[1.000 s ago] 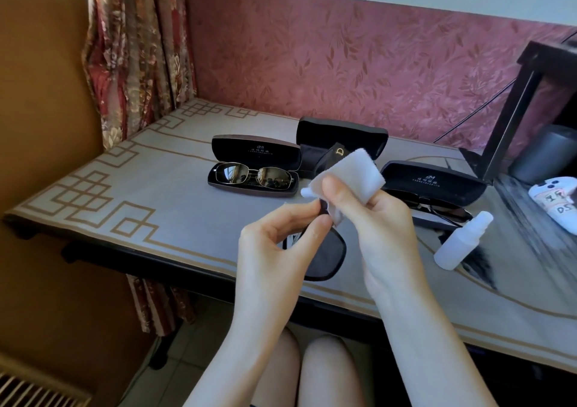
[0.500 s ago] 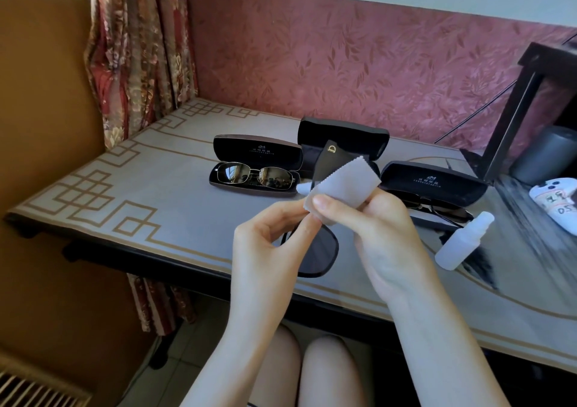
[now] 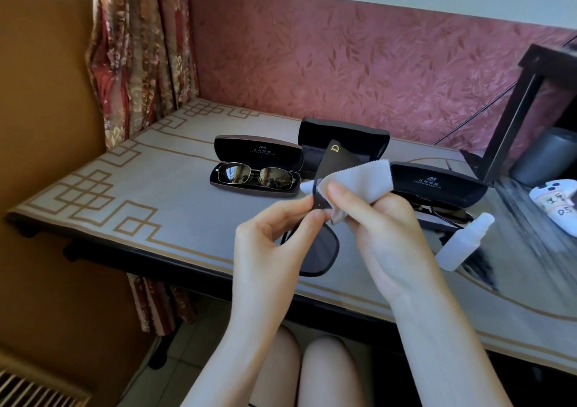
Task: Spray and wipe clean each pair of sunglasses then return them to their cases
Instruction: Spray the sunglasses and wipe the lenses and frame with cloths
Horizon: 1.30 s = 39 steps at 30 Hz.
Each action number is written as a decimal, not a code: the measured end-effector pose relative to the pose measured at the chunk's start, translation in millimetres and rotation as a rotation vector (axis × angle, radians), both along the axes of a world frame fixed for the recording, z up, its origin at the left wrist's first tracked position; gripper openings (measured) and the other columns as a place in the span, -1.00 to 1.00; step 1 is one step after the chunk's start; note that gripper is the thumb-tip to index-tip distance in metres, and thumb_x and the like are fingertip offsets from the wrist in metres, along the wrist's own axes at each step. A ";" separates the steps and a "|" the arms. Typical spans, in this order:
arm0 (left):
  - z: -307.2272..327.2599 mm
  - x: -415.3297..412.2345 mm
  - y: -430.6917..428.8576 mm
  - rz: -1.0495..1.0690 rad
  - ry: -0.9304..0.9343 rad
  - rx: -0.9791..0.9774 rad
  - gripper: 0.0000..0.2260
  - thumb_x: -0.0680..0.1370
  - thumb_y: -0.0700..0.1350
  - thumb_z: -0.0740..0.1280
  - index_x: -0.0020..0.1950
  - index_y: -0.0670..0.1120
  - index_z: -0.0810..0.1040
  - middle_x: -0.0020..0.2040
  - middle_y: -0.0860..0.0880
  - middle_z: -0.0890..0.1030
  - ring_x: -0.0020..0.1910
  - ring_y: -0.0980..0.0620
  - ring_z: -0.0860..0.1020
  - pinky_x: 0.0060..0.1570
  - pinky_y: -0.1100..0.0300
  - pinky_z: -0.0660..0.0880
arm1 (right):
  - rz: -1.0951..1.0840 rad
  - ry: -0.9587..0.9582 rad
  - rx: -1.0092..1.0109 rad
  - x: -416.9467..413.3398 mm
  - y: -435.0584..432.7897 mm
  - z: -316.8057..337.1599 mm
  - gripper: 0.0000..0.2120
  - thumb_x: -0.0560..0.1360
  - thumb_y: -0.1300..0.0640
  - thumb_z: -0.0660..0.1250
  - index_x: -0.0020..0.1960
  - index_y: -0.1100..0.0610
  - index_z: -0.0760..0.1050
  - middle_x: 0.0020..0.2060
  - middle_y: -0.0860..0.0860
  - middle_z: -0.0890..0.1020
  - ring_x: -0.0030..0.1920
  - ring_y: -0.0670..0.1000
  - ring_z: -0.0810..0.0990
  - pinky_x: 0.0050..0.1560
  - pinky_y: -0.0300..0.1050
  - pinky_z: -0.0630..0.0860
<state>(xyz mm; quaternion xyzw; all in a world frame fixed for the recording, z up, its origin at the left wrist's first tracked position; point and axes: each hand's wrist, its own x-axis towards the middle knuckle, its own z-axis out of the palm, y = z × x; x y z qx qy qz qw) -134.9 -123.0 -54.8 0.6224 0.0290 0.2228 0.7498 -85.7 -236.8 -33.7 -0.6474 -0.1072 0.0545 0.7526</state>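
Note:
Black-framed sunglasses (image 3: 321,252) hang above the table's front edge, pinched at the frame by my left hand (image 3: 271,244). My right hand (image 3: 384,235) pinches a grey wiping cloth (image 3: 363,181) against the frame's upper part. Behind them an empty black case (image 3: 343,141) stands open. A metal-framed pair (image 3: 256,177) lies in an open case (image 3: 259,156) to the left. A third pair (image 3: 443,208) lies in an open case (image 3: 437,181) to the right, partly hidden by my right hand. A small white spray bottle (image 3: 462,244) lies on its side beside it.
The table (image 3: 125,194) has a grey cover with a gold key pattern. A curtain (image 3: 140,47) hangs at the back left. A dark stand (image 3: 515,119), a grey cylinder (image 3: 543,156) and a white labelled object (image 3: 559,206) sit at the right.
The sunglasses have turned, so a temple with a gold D now sticks up behind the cloth. My right hand has shifted the cloth along the frame. My left hand stays put.

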 end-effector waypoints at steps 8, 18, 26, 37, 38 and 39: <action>-0.7 -0.7 -1.5 -0.032 -0.002 0.056 -0.85 0.48 -0.24 0.42 -0.09 0.01 0.68 -0.17 0.10 0.72 -0.09 0.17 0.67 -0.04 0.35 0.53 | -0.030 0.036 0.000 2.8 0.1 -2.7 -0.66 0.25 0.09 0.48 -0.04 0.26 0.66 -0.07 0.12 0.73 0.04 0.05 0.69 0.23 -0.03 0.53; 2.3 0.3 0.1 -0.019 0.017 -0.005 -0.84 0.45 -0.21 0.44 -0.18 0.07 0.70 -0.18 0.05 0.73 -0.07 0.12 0.68 0.02 0.31 0.54 | 0.019 0.005 0.000 5.3 -5.2 0.5 -0.74 0.47 0.25 0.37 -0.40 0.19 0.57 -0.32 0.02 0.66 -0.11 -0.01 0.66 0.23 0.02 0.52; 1.9 -1.4 -1.5 -0.019 0.004 0.082 -0.83 0.49 -0.21 0.41 -0.16 0.06 0.68 -0.19 0.10 0.72 -0.10 0.16 0.67 -0.07 0.35 0.52 | -0.004 0.008 -0.062 5.4 0.1 -1.1 -0.78 0.36 0.22 0.49 -0.01 0.26 0.66 -0.07 0.15 0.73 0.05 0.10 0.68 0.28 0.06 0.51; -3.5 1.0 -1.4 0.011 0.058 -0.076 -0.85 0.41 -0.17 0.46 -0.05 0.01 0.68 -0.15 0.06 0.73 -0.06 0.15 0.68 -0.03 0.35 0.54 | 0.093 -0.050 -0.097 8.7 -20.4 -0.9 -0.88 0.42 0.34 0.39 -0.29 0.23 0.57 -0.25 0.11 0.65 -0.09 0.09 0.62 0.28 0.07 0.44; -3.7 1.4 -1.7 0.015 0.055 -0.077 -0.85 0.41 -0.18 0.46 -0.06 0.01 0.68 -0.16 0.06 0.73 -0.07 0.14 0.68 -0.03 0.34 0.54 | 0.085 -0.063 -0.096 8.4 -22.0 -0.2 -0.82 0.43 0.34 0.39 -0.33 0.21 0.53 -0.29 0.10 0.61 -0.12 0.07 0.59 0.28 0.09 0.44; -3.6 1.7 -2.1 0.016 0.049 -0.071 -0.85 0.41 -0.19 0.46 -0.08 0.02 0.68 -0.17 0.06 0.73 -0.08 0.14 0.68 -0.02 0.32 0.54 | 0.076 -0.067 -0.089 8.9 -23.9 -0.8 -0.80 0.42 0.33 0.41 -0.36 0.21 0.51 -0.30 0.10 0.60 -0.12 0.07 0.58 0.29 0.12 0.43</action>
